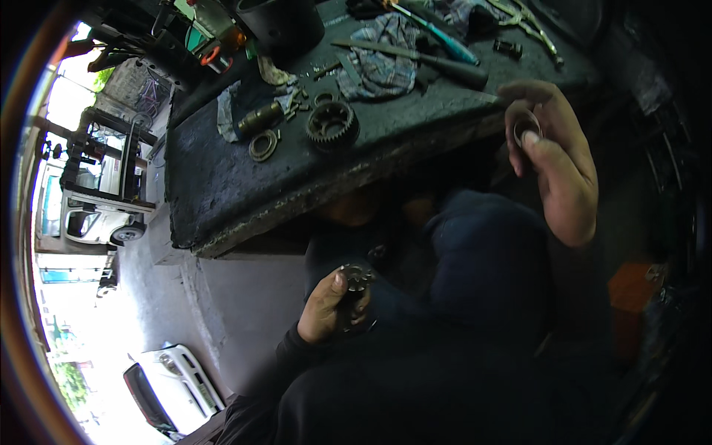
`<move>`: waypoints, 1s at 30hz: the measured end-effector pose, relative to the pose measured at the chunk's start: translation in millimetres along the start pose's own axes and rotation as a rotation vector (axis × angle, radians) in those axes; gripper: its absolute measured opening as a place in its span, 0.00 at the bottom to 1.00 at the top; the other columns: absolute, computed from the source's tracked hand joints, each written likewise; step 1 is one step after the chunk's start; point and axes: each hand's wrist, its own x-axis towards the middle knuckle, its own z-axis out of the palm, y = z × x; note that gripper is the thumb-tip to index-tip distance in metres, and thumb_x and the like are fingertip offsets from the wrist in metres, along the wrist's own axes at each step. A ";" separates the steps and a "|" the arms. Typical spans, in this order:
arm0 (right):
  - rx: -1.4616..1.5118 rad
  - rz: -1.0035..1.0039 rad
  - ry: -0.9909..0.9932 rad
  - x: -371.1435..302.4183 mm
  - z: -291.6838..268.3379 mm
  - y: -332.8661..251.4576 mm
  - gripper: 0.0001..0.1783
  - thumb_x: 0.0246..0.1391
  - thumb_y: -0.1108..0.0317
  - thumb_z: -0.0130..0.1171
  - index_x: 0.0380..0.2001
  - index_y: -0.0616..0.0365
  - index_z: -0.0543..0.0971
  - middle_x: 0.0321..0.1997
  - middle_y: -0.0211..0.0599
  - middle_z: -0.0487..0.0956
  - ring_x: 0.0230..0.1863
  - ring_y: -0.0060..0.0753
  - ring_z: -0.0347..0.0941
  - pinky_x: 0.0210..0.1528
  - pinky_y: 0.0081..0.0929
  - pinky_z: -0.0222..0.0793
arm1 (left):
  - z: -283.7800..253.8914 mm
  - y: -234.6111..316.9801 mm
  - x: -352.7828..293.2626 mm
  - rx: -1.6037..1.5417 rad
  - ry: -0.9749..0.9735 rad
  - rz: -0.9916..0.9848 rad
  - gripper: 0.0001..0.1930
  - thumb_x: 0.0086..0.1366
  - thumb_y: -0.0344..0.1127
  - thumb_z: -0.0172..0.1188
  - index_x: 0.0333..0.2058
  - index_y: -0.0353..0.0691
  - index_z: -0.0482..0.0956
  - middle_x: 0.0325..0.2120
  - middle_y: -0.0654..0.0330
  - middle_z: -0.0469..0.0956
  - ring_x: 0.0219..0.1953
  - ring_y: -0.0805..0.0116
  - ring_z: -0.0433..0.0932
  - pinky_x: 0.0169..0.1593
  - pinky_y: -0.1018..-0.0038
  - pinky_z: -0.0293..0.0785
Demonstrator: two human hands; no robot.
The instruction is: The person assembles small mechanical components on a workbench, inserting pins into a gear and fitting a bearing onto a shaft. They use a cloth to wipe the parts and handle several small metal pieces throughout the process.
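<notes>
In front of my lap, my left hand (320,310) grips a dark round metal part (357,277) with notches or teeth at its upper end; its lower portion is lost in shadow. My right hand (561,167) is raised beside the bench's right front edge, pinching a thin metal ring (527,124) between thumb and finger. Across the bench from my left hand sits a toothed gear ring (331,126). Left of it lie a flat metal ring (263,145), a brass-coloured cylinder (259,118) and several small metal pins (298,103).
The dark workbench (215,178) has a rough front edge. A checked rag (382,63), a handled file (445,67), a blue-handled screwdriver (445,38) and locking pliers (532,24) lie toward its back. A black container (285,26) stands behind. An orange box (634,288) is at right.
</notes>
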 end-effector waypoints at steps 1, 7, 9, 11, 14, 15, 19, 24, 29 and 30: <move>-0.047 -0.010 0.020 12.0 -3.3 7.9 0.19 0.55 0.73 0.48 0.50 0.62 0.74 0.34 0.23 0.69 0.33 0.15 0.63 0.35 0.14 0.59 | -7.3 -3.7 -0.4 0.049 0.092 -0.008 0.29 0.72 0.61 0.42 0.47 0.35 0.70 0.23 0.63 0.69 0.22 0.75 0.66 0.27 0.79 0.66; -0.509 -0.246 -0.011 92.4 -18.9 53.7 0.20 0.56 0.77 0.52 0.54 0.61 0.71 0.38 0.35 0.73 0.40 0.28 0.69 0.45 0.24 0.67 | -35.7 -21.0 2.4 0.316 0.250 0.032 0.20 0.75 0.49 0.45 0.46 0.35 0.72 0.28 0.64 0.73 0.27 0.78 0.68 0.34 0.81 0.67; -0.444 -0.315 -0.102 115.6 -1.5 64.4 0.22 0.55 0.78 0.55 0.54 0.60 0.71 0.38 0.36 0.73 0.41 0.31 0.70 0.48 0.28 0.68 | -43.7 -22.1 -4.9 0.315 0.267 -0.035 0.20 0.75 0.49 0.45 0.46 0.36 0.72 0.29 0.65 0.73 0.27 0.79 0.68 0.33 0.82 0.67; -0.480 -0.381 -0.146 139.0 22.4 67.8 0.22 0.54 0.77 0.57 0.54 0.60 0.71 0.41 0.42 0.76 0.43 0.41 0.74 0.50 0.33 0.70 | -46.6 -23.3 -6.1 0.285 0.292 -0.090 0.16 0.74 0.46 0.50 0.47 0.38 0.73 0.29 0.66 0.73 0.27 0.82 0.68 0.31 0.85 0.65; -0.963 -0.383 0.048 160.4 45.5 85.0 0.22 0.53 0.63 0.63 0.51 0.54 0.74 0.47 0.43 0.76 0.50 0.51 0.73 0.47 0.47 0.69 | -46.5 -25.2 -5.1 0.416 0.264 -0.060 0.15 0.69 0.40 0.59 0.47 0.36 0.72 0.32 0.65 0.73 0.31 0.82 0.69 0.35 0.84 0.68; -1.059 -0.411 0.069 159.7 49.7 89.5 0.22 0.52 0.62 0.63 0.51 0.52 0.74 0.48 0.43 0.75 0.50 0.51 0.72 0.46 0.48 0.68 | -45.1 -31.2 -2.9 0.473 0.289 0.072 0.19 0.64 0.35 0.66 0.48 0.34 0.69 0.36 0.62 0.74 0.37 0.79 0.72 0.42 0.80 0.72; -1.140 -0.569 -0.016 150.6 46.5 95.6 0.15 0.51 0.61 0.62 0.42 0.51 0.78 0.42 0.40 0.75 0.47 0.49 0.72 0.45 0.48 0.66 | -28.4 -14.7 1.4 0.786 0.264 0.087 0.24 0.63 0.35 0.67 0.50 0.31 0.64 0.40 0.58 0.76 0.43 0.73 0.75 0.49 0.75 0.73; -1.083 -0.428 -0.344 167.3 65.7 93.6 0.08 0.49 0.64 0.61 0.29 0.58 0.80 0.29 0.41 0.79 0.36 0.48 0.77 0.39 0.44 0.71 | -30.1 -11.2 5.7 0.670 0.182 0.032 0.22 0.61 0.33 0.68 0.49 0.33 0.68 0.39 0.60 0.78 0.42 0.76 0.75 0.48 0.76 0.73; -1.309 -0.184 -0.323 181.1 99.3 106.7 0.11 0.47 0.62 0.60 0.28 0.59 0.83 0.31 0.48 0.82 0.36 0.49 0.81 0.40 0.43 0.77 | -25.5 -6.0 13.1 0.685 0.144 0.115 0.24 0.63 0.34 0.66 0.54 0.31 0.68 0.43 0.55 0.80 0.45 0.72 0.77 0.50 0.74 0.74; -1.318 -0.176 -0.275 182.2 102.3 109.8 0.11 0.47 0.62 0.60 0.28 0.59 0.83 0.32 0.48 0.82 0.36 0.48 0.82 0.39 0.43 0.77 | -25.7 -4.5 13.2 0.695 0.147 0.139 0.25 0.63 0.34 0.66 0.55 0.32 0.68 0.43 0.56 0.80 0.45 0.71 0.78 0.50 0.74 0.74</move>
